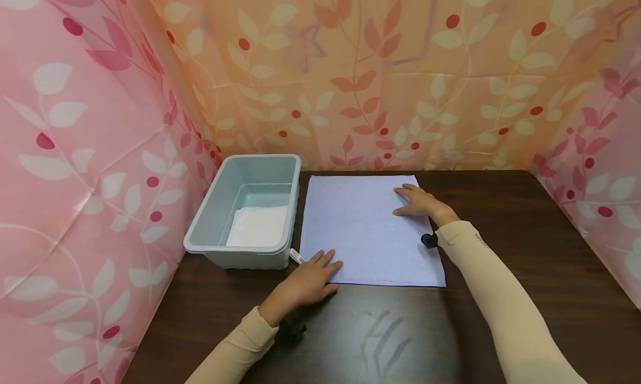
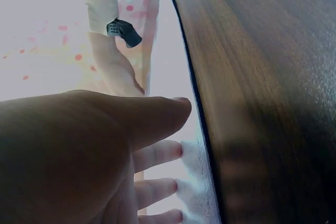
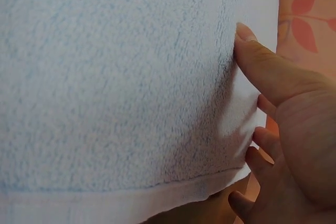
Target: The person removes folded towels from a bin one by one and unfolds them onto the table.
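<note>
A pale lavender towel (image 1: 368, 228) lies flat and spread out on the dark wooden table. My left hand (image 1: 307, 279) rests with spread fingers on its near left corner, beside a small white tag (image 1: 296, 256). At the far right corner my right hand (image 1: 420, 202) touches the cloth with its fingers spread. In the right wrist view the terry surface of the towel (image 3: 115, 87) shows its loops and a flat hem, with the thumb and fingertips right at the edge. Neither hand holds anything.
Left of the towel stands a light grey-green plastic tub (image 1: 240, 256) with a folded white cloth (image 1: 257, 226) on its bottom. The dark table (image 1: 511, 228) shows smear marks near its front. Floral curtains (image 1: 360, 83) enclose the back and sides.
</note>
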A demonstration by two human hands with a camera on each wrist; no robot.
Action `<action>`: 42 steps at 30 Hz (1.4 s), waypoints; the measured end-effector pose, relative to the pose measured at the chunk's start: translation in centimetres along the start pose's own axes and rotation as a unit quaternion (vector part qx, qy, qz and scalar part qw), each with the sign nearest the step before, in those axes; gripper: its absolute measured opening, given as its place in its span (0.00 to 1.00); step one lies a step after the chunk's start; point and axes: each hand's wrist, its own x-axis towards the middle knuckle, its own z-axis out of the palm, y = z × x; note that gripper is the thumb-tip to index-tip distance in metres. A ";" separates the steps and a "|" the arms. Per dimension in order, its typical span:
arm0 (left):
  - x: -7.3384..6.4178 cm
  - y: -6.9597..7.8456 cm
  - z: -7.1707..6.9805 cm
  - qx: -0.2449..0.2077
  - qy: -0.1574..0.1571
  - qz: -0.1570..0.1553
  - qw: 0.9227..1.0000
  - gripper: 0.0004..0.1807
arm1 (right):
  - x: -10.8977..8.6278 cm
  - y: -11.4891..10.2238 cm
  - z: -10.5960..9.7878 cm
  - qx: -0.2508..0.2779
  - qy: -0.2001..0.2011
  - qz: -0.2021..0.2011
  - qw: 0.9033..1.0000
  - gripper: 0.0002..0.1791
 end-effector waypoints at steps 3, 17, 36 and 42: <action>0.1 0.1 -0.1 -0.005 -0.005 -0.001 1.000 0.31 | -0.2 0.0 -0.1 -0.005 0.002 -0.001 1.000 0.46; -2.1 0.4 -0.9 -0.009 0.017 0.057 0.998 0.33 | 0.3 -0.5 0.5 -0.012 0.046 -0.025 0.999 0.43; -9.9 -3.9 -9.0 -0.042 0.292 -0.024 0.955 0.37 | 2.1 -17.9 -1.4 0.089 0.098 -0.217 0.967 0.31; -11.7 -7.7 -8.9 -0.041 0.333 -0.130 0.933 0.38 | 2.7 -23.6 -2.3 0.107 0.103 -0.258 0.955 0.28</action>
